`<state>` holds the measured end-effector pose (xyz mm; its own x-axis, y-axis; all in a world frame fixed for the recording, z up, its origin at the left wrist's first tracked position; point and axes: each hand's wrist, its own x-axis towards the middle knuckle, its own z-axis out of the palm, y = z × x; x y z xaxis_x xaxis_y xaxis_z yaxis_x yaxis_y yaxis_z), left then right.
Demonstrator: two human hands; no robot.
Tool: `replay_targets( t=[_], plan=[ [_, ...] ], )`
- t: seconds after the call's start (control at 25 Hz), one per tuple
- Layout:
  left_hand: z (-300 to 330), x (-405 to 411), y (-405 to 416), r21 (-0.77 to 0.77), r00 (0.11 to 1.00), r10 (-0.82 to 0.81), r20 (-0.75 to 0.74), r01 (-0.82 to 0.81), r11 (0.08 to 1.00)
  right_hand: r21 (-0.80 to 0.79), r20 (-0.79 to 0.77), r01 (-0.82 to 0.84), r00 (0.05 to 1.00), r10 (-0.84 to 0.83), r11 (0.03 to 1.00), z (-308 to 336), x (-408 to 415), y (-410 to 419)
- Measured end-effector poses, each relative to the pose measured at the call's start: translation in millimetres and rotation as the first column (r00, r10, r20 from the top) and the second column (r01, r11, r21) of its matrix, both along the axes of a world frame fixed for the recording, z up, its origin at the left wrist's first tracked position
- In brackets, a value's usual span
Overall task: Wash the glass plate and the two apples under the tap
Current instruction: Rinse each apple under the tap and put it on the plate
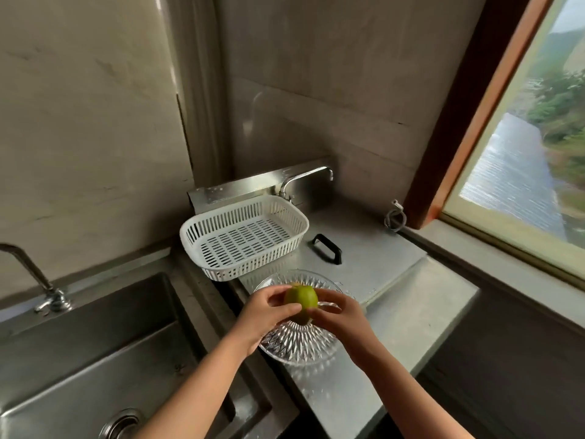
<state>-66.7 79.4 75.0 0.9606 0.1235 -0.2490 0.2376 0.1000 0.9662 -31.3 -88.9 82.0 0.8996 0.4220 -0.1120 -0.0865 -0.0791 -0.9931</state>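
Both hands grasp one green apple (301, 303) above the glass plate (294, 340). Left hand (264, 318): fingers and thumb curl round the left side of the apple. Right hand (340, 315): fingers and thumb curl round the right side of the same apple. I hold the fruit clear of the plate, over its middle; only this one apple is visible to me.

Glass plate: cut-glass pattern, resting flat on the steel surface (395, 315), near the left front edge of that surface, just beside the sink (95, 359).

White slotted basket (243, 237): stands on the surface behind the plate, toward the back left corner, its near wall just beside the far rim of the plate.

Tap (305, 179): mounted at the back edge of the surface, behind the basket, spout pointing right.

Second tap (34, 280): stands at the rear rim of the sink, on the far left. The sink drain (122, 424) shows at the bottom of the basin.

Black handle (327, 248): lies on the surface to the right of the basket.

Window (522, 137): set in the wall to the right of the surface.
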Motion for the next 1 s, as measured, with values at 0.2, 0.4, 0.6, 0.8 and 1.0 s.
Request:
replay_targets(
  t=[0.2,0.4,0.6,0.8,1.0],
  plan=[
    [-23.9,33.9,-16.3,0.148,0.993,0.101,0.061,-0.109,0.983,0.010,0.073,-0.141,0.987,0.140,0.990,-37.1,65.0,-16.6],
    [-61.7,30.2,-31.0,0.237,0.977,0.212,-0.033,-0.198,0.951,-0.116,0.100,-0.271,0.954,0.283,0.955,-82.1,89.8,-18.7],
    [-85.1,35.3,-33.6,0.362,0.968,0.224,-0.110,-0.171,0.916,-0.120,0.053,-0.323,0.942,0.331,0.939,-113.0,97.0,-17.6],
    [-101.1,42.6,-40.2,0.340,0.969,0.229,-0.087,-0.187,0.922,-0.158,0.069,-0.323,0.939,0.337,0.933,-127.8,99.5,-16.0],
    [-115.5,40.4,-44.1,0.307,0.955,0.293,-0.050,-0.264,0.914,-0.193,0.083,-0.308,0.941,0.328,0.932,-134.5,95.6,-12.5]
  ],
)
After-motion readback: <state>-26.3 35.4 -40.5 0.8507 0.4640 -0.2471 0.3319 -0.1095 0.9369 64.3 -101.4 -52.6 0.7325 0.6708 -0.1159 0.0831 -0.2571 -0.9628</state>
